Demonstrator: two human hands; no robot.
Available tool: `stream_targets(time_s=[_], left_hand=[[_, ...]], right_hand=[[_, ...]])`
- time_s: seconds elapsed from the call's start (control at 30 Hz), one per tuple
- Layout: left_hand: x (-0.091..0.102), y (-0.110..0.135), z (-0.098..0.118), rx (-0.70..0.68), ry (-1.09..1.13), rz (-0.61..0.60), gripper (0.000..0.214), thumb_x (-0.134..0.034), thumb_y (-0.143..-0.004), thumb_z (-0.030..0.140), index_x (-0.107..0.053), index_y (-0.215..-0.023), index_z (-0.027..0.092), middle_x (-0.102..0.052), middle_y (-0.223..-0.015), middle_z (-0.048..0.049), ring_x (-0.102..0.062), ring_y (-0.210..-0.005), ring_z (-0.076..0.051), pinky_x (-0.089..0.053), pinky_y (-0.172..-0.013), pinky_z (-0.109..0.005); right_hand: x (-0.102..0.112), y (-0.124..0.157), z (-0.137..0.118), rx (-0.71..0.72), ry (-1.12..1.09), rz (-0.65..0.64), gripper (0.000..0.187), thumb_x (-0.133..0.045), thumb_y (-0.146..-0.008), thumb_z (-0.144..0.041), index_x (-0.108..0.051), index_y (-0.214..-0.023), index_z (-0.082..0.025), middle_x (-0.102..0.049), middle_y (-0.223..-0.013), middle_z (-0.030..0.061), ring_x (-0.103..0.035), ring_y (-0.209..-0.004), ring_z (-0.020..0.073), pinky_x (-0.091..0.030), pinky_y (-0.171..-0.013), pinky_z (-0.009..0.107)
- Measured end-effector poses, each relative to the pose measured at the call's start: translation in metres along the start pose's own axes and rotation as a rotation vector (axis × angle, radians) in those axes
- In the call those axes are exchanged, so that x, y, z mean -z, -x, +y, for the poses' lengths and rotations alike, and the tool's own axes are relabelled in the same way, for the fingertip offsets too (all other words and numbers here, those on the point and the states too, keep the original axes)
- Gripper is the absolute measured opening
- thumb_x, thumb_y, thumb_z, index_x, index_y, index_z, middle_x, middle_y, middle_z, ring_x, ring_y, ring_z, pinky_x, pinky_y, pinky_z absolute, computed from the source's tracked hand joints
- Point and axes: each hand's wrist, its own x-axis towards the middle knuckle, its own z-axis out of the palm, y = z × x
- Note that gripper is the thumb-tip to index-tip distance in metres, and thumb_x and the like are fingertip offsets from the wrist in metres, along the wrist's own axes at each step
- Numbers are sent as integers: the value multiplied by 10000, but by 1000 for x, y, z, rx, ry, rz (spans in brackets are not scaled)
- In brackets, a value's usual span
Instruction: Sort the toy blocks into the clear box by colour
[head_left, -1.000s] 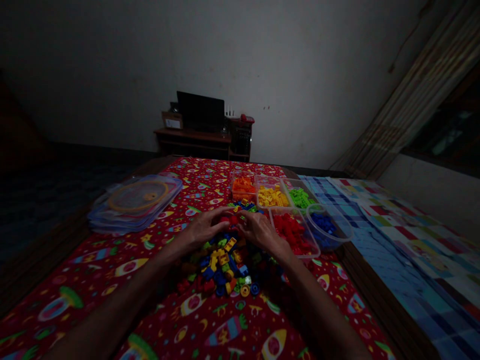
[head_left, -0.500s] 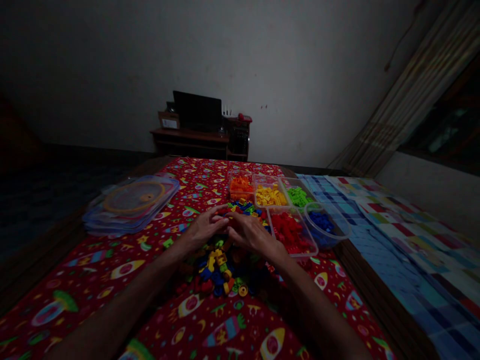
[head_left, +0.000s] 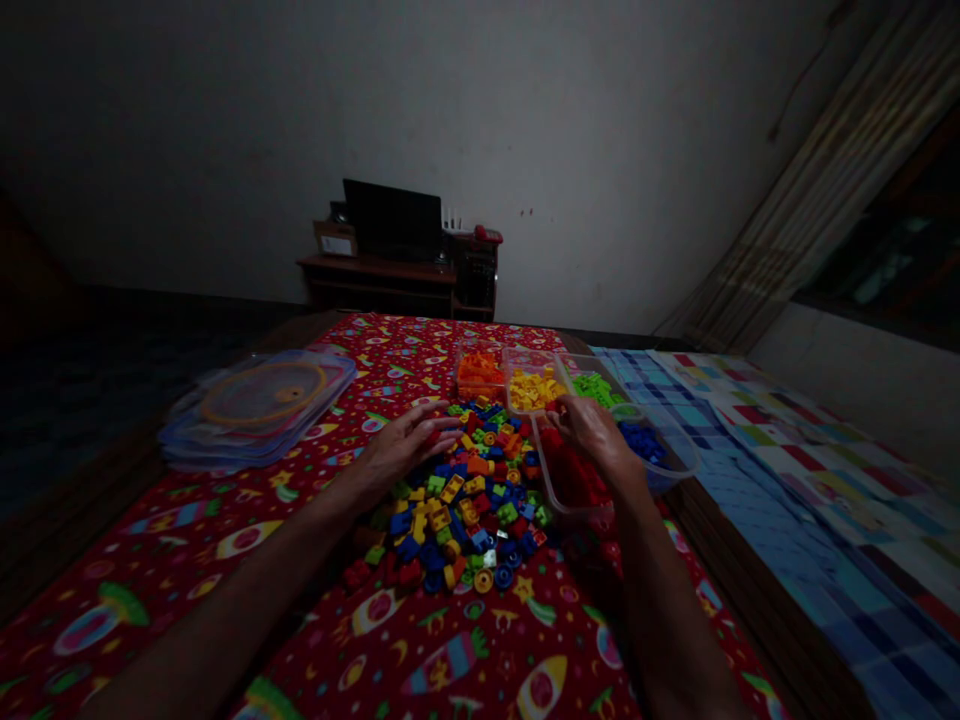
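A heap of mixed coloured plastic bricks (head_left: 469, 495) lies on a red rocket-print cloth (head_left: 225, 540). My left hand (head_left: 409, 447) rests at the heap's far left edge, fingers curled around a red brick. My right hand (head_left: 596, 432) hovers over the clear tub of red bricks (head_left: 570, 480), fingers bent downward; what they hold, if anything, is hidden. Behind it stand tubs of orange bricks (head_left: 478, 372), yellow bricks (head_left: 531, 388) and green bricks (head_left: 596, 385), and a round tub of blue bricks (head_left: 651, 445).
A stack of clear plastic lids (head_left: 259, 400) lies at the left on the cloth. A checked blue and multicoloured mat (head_left: 810, 480) spreads to the right past a wooden edge. A desk with a dark screen (head_left: 401, 250) stands against the far wall.
My right hand has left the heap, where it met the left hand, and moved right over the red brick tub. The left hand stays at the heap.
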Motion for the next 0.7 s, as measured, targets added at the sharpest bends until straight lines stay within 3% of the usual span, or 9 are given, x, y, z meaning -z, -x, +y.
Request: stream_targets(time_s=[0.13,0.27,0.43,0.6,0.7], left_hand=[[5,-2,-3,-40,-16,-19,624,-560,-829,493,-404,-1323,146,-597,-1262,-194,-643,-1062,-260,-495,-965,-417],[16,-6,4,-109,-337,68,626,-534,-803,465,-446,-1315,116,-665,-1135,-156,-675,-935,-243,-535,-863,-411],[31,-9,11,-162,-786,159,509,-483,-780,444,-618,-1180,161,-723,-981,-94,-671,-874,-259,-527,-793,-384],[28,-8,7,-130,-915,-13,417,-537,-727,398,-694,-1058,199,-735,-980,-69,-672,-898,-260,-514,-814,-344],[23,-6,3,-170,-977,-90,367,-546,-725,341,-704,-1038,232,-726,-1047,-55,-653,-964,-250,-492,-875,-337]], right_hand=[[3,3,8,-57,71,20,214,-487,-908,-274,-650,-978,-154,-661,-924,130,-576,-831,216,-375,-695,290],[4,2,-20,51,-52,84,211,-474,-895,-221,-644,-999,-154,-652,-858,97,-553,-760,192,-364,-672,281],[-9,6,-68,318,-240,-122,120,-571,-811,-125,-655,-887,-165,-642,-800,51,-542,-721,151,-360,-650,245],[-32,10,-85,412,-240,-305,238,-651,-768,-131,-656,-1006,-141,-671,-893,93,-601,-854,189,-412,-724,257],[-37,6,-80,375,-325,-263,322,-625,-753,-73,-653,-1067,-141,-681,-959,97,-605,-943,198,-428,-801,270]])
